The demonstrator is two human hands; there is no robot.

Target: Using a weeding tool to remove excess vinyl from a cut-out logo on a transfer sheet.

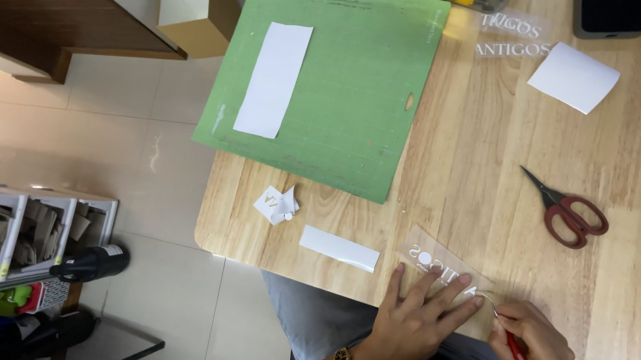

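Bare worktop (470,171) is lying open between the green cutting mat (338,88) and the red scissors (564,210). Nearer the worktop's front edge from the mat, paper scraps (277,205) and a white strip (339,248) are obstructing passage. Beyond the scissors, a white card (574,77) is occupying the far side.

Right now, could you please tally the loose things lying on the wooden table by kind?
Green cutting mat: 1
Plain white sheets or strips: 3
Clear lettered sheets: 2
Pile of white scraps: 1
Red-handled scissors: 1
Total: 8
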